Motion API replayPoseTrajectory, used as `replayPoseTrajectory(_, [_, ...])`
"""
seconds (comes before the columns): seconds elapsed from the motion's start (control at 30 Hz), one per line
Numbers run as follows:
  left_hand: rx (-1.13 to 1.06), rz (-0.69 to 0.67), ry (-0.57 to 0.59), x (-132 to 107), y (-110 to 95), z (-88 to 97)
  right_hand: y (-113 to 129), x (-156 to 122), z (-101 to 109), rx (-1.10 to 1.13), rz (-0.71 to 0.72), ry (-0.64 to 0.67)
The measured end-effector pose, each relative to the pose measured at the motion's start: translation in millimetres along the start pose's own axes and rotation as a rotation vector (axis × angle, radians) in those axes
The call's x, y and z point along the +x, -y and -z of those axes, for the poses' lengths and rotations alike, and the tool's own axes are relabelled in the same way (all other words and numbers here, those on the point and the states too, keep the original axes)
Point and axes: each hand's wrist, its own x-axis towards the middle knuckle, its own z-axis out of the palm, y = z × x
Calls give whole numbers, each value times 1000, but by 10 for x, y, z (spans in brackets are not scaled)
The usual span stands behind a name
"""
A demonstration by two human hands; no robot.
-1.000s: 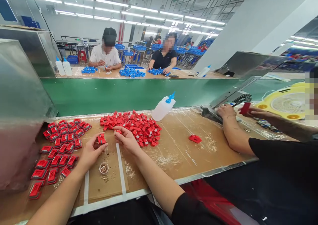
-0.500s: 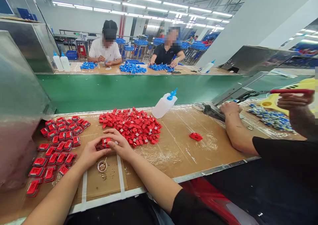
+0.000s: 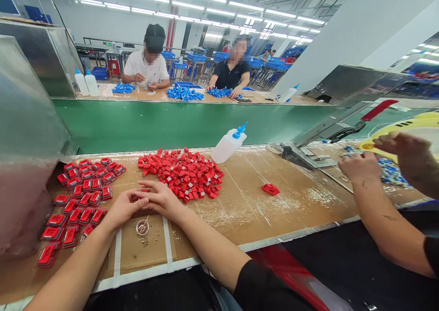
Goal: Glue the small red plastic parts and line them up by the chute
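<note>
My left hand (image 3: 124, 208) and my right hand (image 3: 163, 201) meet over the near bench, fingers curled together around a small red plastic part (image 3: 146, 190). Only a sliver of that part shows; the fingers cover the rest. Just beyond my right hand lies a heap of loose red plastic parts (image 3: 187, 174), some with grey faces. To the left of my left hand, red parts with dark and clear edges (image 3: 85, 201) sit in loose rows. Below my hands, a small round clear dish (image 3: 142, 227) holds a thin stick, with tiny gold-coloured pieces (image 3: 144, 241) beside it.
A white glue-type bottle with a blue tip (image 3: 226, 146) leans behind the heap. One red piece (image 3: 270, 189) lies apart at centre right. A co-worker's hands (image 3: 360, 169) are beside a red-handled clamp press (image 3: 377, 112). Metal housing (image 3: 30, 155) borders the left.
My hands have closed further over the red part, hiding most of it. The co-worker on the right has released the press's red handle, which now stands raised, and moved both hands rightward.
</note>
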Motion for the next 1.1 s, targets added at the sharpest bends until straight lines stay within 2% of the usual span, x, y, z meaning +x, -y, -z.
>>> replayPoseTrajectory(0.17, [83, -118, -119, -17, 24, -55, 134, 30, 38, 284, -118, 53])
replayPoseTrajectory(0.3, [118, -173, -158, -52, 33, -127, 204, 65, 20, 292, -167, 22])
replayPoseTrajectory(0.4, [94, -176, -172, -53, 21, -135, 214, 82, 23, 276, -119, -19])
replayPoseTrajectory(0.5, [107, -207, -196, -40, 10, -137, 216, 97, 78, 196, -38, 9])
replayPoseTrajectory(0.6, [131, -215, -197, -72, -28, -176, 261, 91, 176, -9, 111, 8])
replayPoseTrajectory(0.67, [194, -195, -120, -142, -107, -191, 338, 17, 267, -169, 203, -60])
replayPoseTrajectory(0.73, [394, -221, -66, -246, -240, -144, 433, -178, 389, -304, 210, -114])
replayPoseTrajectory(0.77, [558, -260, -93, -304, -318, -85, 472, -336, 465, -362, 177, -125])
replayPoseTrajectory(0.87, [1183, -360, -349, -439, -512, 231, 472, -1030, 755, -531, 2, -133])
replayPoseTrajectory(0.93, [1530, -304, -435, -465, -548, 493, 351, -1573, 994, -666, -141, -154])
replayPoseTrajectory(1.0, [1727, -205, -398, -439, -516, 719, 174, -2020, 1246, -795, -286, -201])
replayPoseTrajectory(1.03, [1772, -178, -368, -413, -489, 802, 90, -2165, 1361, -878, -353, -264])
replayPoseTrajectory(1.1, [1785, -180, -329, -352, -449, 895, -12, -2250, 1521, -1040, -458, -457])
